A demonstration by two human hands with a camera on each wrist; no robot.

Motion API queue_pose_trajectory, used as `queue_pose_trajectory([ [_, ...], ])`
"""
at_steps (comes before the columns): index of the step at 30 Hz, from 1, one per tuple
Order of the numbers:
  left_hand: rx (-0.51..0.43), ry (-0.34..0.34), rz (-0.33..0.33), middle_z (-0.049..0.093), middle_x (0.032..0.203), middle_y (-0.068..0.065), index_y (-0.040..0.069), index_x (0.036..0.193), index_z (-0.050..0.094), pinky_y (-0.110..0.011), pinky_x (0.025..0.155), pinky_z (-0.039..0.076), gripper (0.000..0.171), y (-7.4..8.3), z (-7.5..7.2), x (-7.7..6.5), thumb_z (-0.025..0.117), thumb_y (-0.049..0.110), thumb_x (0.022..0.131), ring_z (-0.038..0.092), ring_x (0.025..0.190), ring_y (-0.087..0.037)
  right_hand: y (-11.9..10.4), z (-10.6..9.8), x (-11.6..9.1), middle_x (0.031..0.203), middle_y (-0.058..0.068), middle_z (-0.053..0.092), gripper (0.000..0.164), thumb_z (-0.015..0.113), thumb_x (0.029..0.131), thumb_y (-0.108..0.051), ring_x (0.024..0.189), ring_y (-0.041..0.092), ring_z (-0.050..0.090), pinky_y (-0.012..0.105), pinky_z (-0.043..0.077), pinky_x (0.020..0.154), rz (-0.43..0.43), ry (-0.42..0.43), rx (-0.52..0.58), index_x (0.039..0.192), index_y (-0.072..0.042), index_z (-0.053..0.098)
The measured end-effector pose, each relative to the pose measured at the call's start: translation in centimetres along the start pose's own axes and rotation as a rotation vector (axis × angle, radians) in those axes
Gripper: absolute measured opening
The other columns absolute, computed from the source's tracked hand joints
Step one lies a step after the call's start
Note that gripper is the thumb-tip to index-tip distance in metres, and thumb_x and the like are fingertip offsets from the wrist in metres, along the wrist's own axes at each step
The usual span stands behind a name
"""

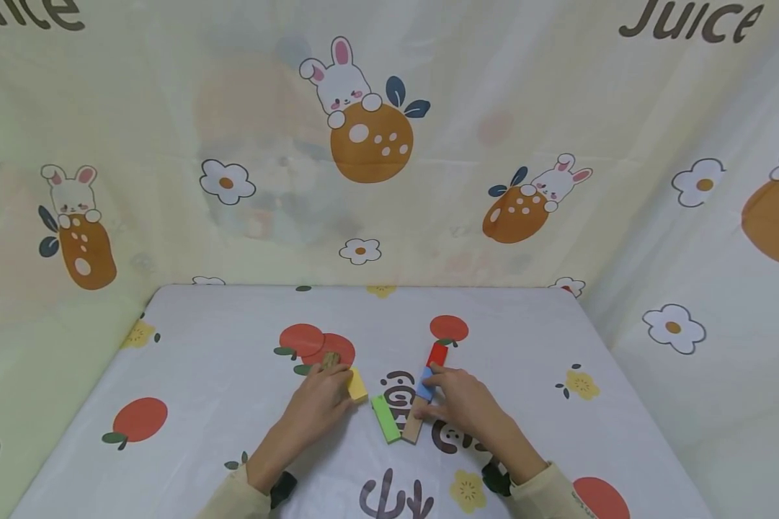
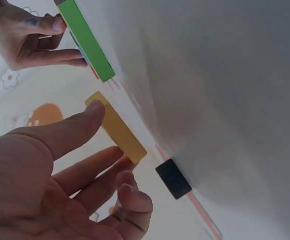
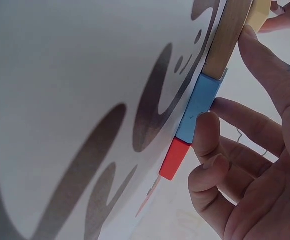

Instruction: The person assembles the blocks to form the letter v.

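My left hand (image 1: 319,398) holds a yellow block (image 2: 121,129), its thumb on one end and fingers at the other. Beyond that block, a small dark block (image 2: 173,178) sits on the cloth. My right hand (image 1: 463,404) touches the side of a slanting row, thumb by the wooden block (image 3: 228,37) and forefinger at the blue block (image 3: 198,107). A red block (image 3: 174,158) forms the row's far end. The green block (image 1: 385,419) leans the other way, its near end close to the wooden block, so the blocks form a V.
A white cloth (image 1: 188,346) printed with fruit, flowers and dark lettering covers the table. Behind it and at both sides hang cream curtains (image 1: 266,238) with rabbit prints. Black bands show at both wrists.
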State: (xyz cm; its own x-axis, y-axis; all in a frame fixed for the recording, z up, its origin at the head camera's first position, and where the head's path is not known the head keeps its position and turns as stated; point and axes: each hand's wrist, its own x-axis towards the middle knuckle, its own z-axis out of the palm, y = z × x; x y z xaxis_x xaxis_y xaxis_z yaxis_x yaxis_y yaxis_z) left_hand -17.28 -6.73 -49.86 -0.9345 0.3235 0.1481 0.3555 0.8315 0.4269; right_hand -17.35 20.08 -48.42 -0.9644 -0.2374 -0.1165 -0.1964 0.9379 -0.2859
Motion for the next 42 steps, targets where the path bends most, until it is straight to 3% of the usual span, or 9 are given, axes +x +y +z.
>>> queue_pose_trajectory([
  [4, -0.019, -0.001, 0.007, 0.074, 0.134, -0.016, -0.002, 0.126, 0.074, -0.052, 0.109, 0.054, 0.047, 0.3, 0.1, 0.4, 0.088, 0.016, 0.085, 0.063, 0.132, -0.038, 0.0, 0.0, 0.1, 0.132, 0.009, 0.076, 0.063, 0.093, 0.077, -0.047, 0.124, 0.032, 0.070, 0.050, 0.060, 0.102, 0.006, -0.002, -0.001, 0.126, -0.010, 0.078],
  [9, -0.035, -0.006, 0.022, 0.073, 0.136, -0.018, -0.004, 0.125, 0.074, -0.057, 0.122, 0.042, 0.047, 0.8, 0.3, 0.8, 0.088, 0.016, 0.085, 0.060, 0.139, -0.040, 0.1, 0.1, 0.2, 0.134, 0.009, 0.075, 0.063, 0.093, 0.077, -0.048, 0.124, 0.031, 0.071, 0.049, 0.060, 0.102, 0.016, -0.005, -0.010, 0.126, -0.011, 0.078],
  [15, -0.008, -0.003, 0.008, 0.074, 0.134, -0.016, -0.002, 0.124, 0.075, -0.048, 0.109, 0.055, 0.046, 1.2, 0.7, 1.1, 0.089, 0.017, 0.085, 0.059, 0.132, -0.037, 0.0, 0.1, 0.2, 0.133, 0.009, 0.076, 0.063, 0.093, 0.077, -0.046, 0.123, 0.030, 0.071, 0.048, 0.061, 0.101, 0.008, -0.003, 0.003, 0.126, -0.010, 0.078],
  [20, -0.007, 0.000, -0.008, 0.074, 0.132, -0.016, -0.001, 0.124, 0.076, -0.050, 0.105, 0.057, 0.045, 1.5, 0.9, 1.3, 0.089, 0.018, 0.084, 0.057, 0.131, -0.040, 0.0, 0.2, 0.1, 0.132, 0.009, 0.076, 0.063, 0.093, 0.077, -0.047, 0.122, 0.030, 0.071, 0.047, 0.061, 0.101, 0.006, -0.001, 0.004, 0.126, -0.010, 0.078],
  [31, -0.023, -0.024, -0.021, 0.074, 0.133, -0.017, -0.001, 0.123, 0.076, -0.061, 0.120, 0.043, 0.044, 1.6, 1.2, 1.6, 0.089, 0.017, 0.085, 0.055, 0.139, -0.047, 0.0, 0.2, 0.0, 0.134, 0.009, 0.075, 0.064, 0.093, 0.077, -0.047, 0.125, 0.031, 0.071, 0.049, 0.060, 0.103, 0.012, 0.009, 0.003, 0.126, -0.010, 0.078],
  [42, -0.027, -0.033, -0.002, 0.074, 0.133, -0.017, -0.002, 0.123, 0.076, -0.063, 0.127, 0.031, 0.044, 1.5, 1.1, 1.7, 0.088, 0.015, 0.085, 0.057, 0.139, -0.048, 0.0, 0.3, 0.0, 0.136, 0.010, 0.075, 0.063, 0.093, 0.077, -0.046, 0.126, 0.032, 0.070, 0.049, 0.060, 0.103, -0.002, 0.018, 0.009, 0.125, -0.009, 0.078],
])
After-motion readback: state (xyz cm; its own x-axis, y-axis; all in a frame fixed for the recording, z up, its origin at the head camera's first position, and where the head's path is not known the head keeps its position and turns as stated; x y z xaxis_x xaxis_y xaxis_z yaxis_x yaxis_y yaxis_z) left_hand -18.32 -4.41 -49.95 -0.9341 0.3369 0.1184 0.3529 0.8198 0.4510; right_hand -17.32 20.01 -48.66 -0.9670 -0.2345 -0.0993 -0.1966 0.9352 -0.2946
